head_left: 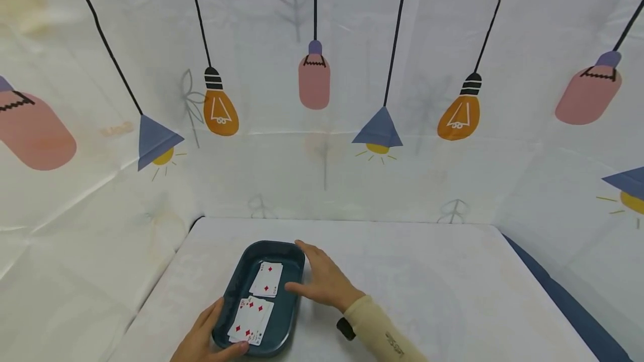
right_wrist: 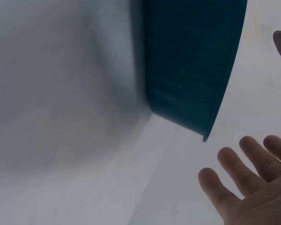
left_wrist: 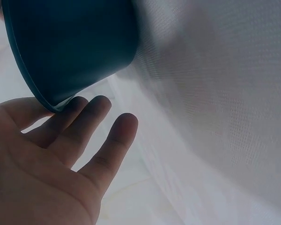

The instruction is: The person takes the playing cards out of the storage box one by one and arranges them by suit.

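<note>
A dark teal tray (head_left: pixel 285 317) with rounded corners and raised sides sits on the white table. Inside it lie two small piles of playing cards, diamonds face up: a far pile (head_left: pixel 266 279) and a near pile (head_left: pixel 251 320). My left hand (head_left: pixel 203 339) is at the near left corner, thumb by the near rim, and its spread fingers (left_wrist: pixel 113 145) lie along the tray's outer side at the rim. My right hand (head_left: pixel 324 278) hovers at the far right corner, thumb reaching over the right rim. In the right wrist view its spread fingers (right_wrist: pixel 243 173) stand apart from the tray wall.
The white tabletop (head_left: pixel 427 289) stretches to the right of the tray. Behind and beside it hangs a pale cloth (head_left: pixel 352 183) printed with lamps and bulbs. A dark blue surface (head_left: pixel 563 300) shows past the table's right edge. A dark band (head_left: pixel 346 328) is on the right wrist.
</note>
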`<state>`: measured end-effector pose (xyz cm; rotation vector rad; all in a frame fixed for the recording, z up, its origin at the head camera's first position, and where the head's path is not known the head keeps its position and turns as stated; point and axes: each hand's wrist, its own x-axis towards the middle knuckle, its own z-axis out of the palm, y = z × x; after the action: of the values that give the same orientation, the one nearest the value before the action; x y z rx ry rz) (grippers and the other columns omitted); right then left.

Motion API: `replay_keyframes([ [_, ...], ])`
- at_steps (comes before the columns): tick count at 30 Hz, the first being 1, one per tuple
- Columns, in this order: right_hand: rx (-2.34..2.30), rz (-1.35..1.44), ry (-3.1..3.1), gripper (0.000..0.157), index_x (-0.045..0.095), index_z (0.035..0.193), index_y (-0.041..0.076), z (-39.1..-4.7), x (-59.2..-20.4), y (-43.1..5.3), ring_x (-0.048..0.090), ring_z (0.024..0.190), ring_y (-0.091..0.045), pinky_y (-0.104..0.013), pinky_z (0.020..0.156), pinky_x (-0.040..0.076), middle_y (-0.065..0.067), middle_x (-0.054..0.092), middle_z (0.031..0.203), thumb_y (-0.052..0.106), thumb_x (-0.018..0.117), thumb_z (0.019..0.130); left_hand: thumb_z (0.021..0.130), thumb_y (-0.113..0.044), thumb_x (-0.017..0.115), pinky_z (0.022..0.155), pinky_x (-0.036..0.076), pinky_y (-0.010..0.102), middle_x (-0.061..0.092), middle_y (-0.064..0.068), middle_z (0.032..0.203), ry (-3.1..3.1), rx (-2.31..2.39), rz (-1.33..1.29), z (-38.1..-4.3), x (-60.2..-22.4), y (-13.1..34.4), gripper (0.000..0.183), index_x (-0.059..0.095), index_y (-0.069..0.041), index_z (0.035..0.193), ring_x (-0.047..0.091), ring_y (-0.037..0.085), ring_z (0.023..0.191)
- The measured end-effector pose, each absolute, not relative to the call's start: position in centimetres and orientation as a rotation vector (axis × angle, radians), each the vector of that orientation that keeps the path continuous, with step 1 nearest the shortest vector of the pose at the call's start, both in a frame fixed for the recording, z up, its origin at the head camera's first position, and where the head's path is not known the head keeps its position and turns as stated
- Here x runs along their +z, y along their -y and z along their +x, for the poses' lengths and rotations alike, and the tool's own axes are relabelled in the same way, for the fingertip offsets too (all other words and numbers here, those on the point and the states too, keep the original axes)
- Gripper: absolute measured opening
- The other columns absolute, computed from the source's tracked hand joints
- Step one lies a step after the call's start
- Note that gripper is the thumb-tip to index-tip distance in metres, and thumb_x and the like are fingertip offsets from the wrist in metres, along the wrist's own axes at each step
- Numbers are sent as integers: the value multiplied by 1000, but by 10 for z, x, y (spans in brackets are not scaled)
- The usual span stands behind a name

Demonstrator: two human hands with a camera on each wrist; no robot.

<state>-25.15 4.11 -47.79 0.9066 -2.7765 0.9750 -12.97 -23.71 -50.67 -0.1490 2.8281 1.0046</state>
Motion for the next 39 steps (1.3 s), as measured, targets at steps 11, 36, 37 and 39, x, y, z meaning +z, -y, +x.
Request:
replay_keyframes([
  [11, 1000, 942, 2768, 96, 33, 158, 11, -259, -485, -31, 43, 142, -24, -43, 116, 38, -6, 44, 156, 56, 76, 85, 74, -62, 82, 97, 46, 67, 34, 32, 152, -2841, 988, -145, -131, -508, 237, 122, 24, 7, 157, 51, 46, 120],
  [36, 951, 928, 2858, 95, 33, 159, 20, -267, -486, -1, 44, 141, -21, -44, 113, 41, -1, 44, 156, 56, 79, 83, 72, -62, 83, 97, 46, 68, 34, 32, 152, -2816, 1021, -149, -131, -511, 239, 123, 25, 5, 157, 50, 46, 120],
  [37, 952, 934, 2859, 96, 33, 159, 20, -268, -486, 0, 44, 140, -21, -44, 113, 41, -1, 44, 156, 56, 79, 83, 73, -62, 83, 97, 46, 68, 34, 32, 152, -2814, 1022, -149, -131, -511, 239, 123, 25, 6, 157, 50, 46, 121],
  [39, 949, 941, 2866, 96, 33, 159, 21, -269, -485, 3, 45, 140, -21, -44, 113, 41, -1, 45, 156, 58, 78, 82, 73, -63, 83, 97, 46, 68, 34, 32, 153, -2816, 1014, -152, -131, -511, 239, 123, 25, 6, 157, 50, 46, 120],
])
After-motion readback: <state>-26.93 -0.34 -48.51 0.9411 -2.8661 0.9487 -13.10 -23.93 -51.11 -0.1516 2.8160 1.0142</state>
